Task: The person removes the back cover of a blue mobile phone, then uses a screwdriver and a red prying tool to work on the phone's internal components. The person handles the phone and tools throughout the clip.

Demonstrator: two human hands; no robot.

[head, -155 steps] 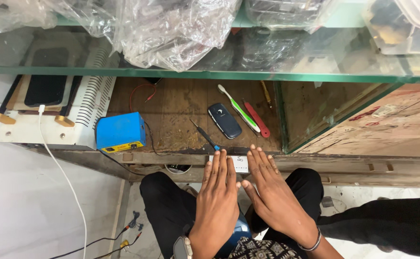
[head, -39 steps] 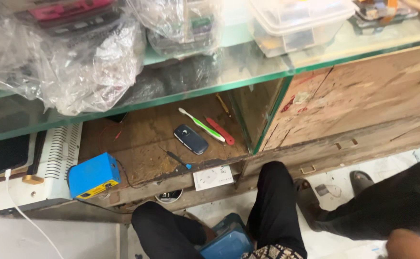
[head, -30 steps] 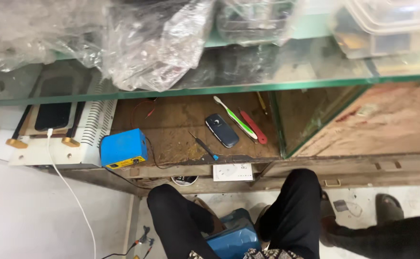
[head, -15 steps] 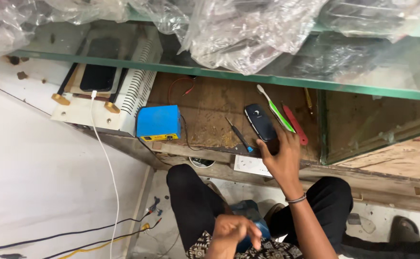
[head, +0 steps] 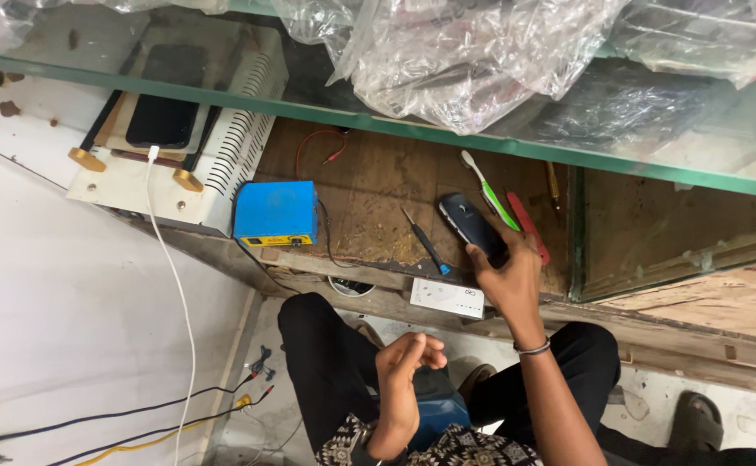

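- Head view: my right hand (head: 509, 274) is closed around the near end of a dark mobile phone (head: 471, 223), which sits over the wooden shelf (head: 369, 198) under the glass top (head: 654, 173).
- My left hand (head: 402, 373) is over my lap, fingers loosely curled, holding nothing.
- Green toothbrush (head: 488, 190) and red tool (head: 526, 226) just right of the phone; screwdriver (head: 424, 241) left; blue box (head: 276, 213) further left.

Single head-worn view, looking steeply down from above the seated person. It faces the wooden desk (head: 369, 185) under a glass shelf (head: 671, 177) across the top of the frame. Close range: knees and both forearms fill the bottom centre, white wall at left. No second view to share with.
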